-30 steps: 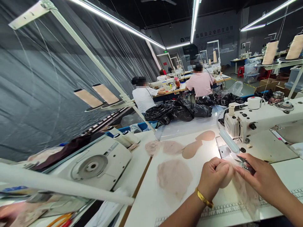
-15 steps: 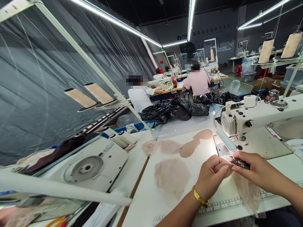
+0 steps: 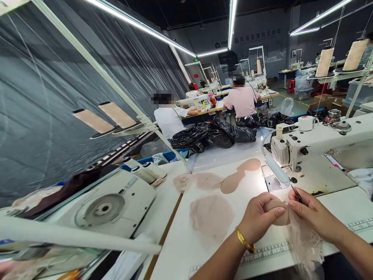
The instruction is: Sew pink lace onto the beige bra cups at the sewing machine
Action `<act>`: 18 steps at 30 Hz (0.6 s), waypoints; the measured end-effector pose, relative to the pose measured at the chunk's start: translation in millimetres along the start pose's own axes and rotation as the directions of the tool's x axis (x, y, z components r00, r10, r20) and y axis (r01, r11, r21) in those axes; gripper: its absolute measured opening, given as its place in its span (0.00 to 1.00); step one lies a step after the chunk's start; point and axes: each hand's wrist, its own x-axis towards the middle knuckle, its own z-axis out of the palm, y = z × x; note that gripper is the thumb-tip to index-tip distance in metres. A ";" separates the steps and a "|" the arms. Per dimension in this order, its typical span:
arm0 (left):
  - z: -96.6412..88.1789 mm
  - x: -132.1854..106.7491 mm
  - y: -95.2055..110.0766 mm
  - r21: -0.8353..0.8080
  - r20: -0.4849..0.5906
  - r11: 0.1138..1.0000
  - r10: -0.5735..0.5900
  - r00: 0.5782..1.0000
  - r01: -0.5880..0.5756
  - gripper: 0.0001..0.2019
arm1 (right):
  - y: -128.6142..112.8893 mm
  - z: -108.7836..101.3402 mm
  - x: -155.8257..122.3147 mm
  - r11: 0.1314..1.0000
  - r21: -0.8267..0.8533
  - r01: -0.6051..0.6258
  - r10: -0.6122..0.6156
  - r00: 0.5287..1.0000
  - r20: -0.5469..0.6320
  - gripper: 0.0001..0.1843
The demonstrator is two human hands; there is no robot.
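My left hand [image 3: 258,217], with a gold bangle at the wrist, is closed round a beige padded cup piece [image 3: 280,217] with pale lace [image 3: 304,241] trailing from it over the table's front edge. My right hand [image 3: 313,214] pinches the same piece from the right and also grips small dark thread snips [image 3: 297,194], tips pointing up toward the needle area. Both hands sit on the white table [image 3: 210,252] just in front of the white sewing machine [image 3: 320,142].
Lace cup pieces [image 3: 211,216] and beige pads [image 3: 237,177] lie on the table to the left. Another sewing machine [image 3: 110,204] lies tilted at far left, thread cones [image 3: 145,171] behind it. Black bags [image 3: 215,134] and seated people [image 3: 243,101] are at the back.
My right hand has dropped from the needle area toward the cup piece and now pinches it, the snips tilting upright. The view shifted slightly.
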 end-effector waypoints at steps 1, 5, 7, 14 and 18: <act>0.5 -0.2 -0.1 0.017 -0.007 1.000 0.015 1.000 -0.014 0.12 | 2.9 0.7 -0.6 0.981 -0.177 0.076 -0.086 0.995 -0.047 0.18; 0.3 -1.9 -0.2 0.019 -0.052 0.998 0.053 0.997 -0.052 0.12 | 31.3 -29.0 3.5 0.505 -0.856 0.108 -0.417 0.899 -0.133 0.07; -0.8 -2.5 -0.6 -0.047 -0.084 0.998 0.033 0.996 -0.037 0.14 | 48.7 -59.5 5.6 0.426 -0.905 0.000 -0.422 0.884 -0.199 0.07; 2.2 -0.3 -6.1 -0.176 -0.083 0.983 -0.061 0.995 0.045 0.24 | 30.2 -74.2 -4.8 0.356 -0.917 0.178 -0.540 0.840 -0.046 0.16; 4.5 -1.3 -5.3 -0.180 -0.072 0.983 -0.055 0.996 0.041 0.24 | -6.9 -21.6 -7.9 0.620 -0.693 0.368 -0.491 0.871 0.023 0.08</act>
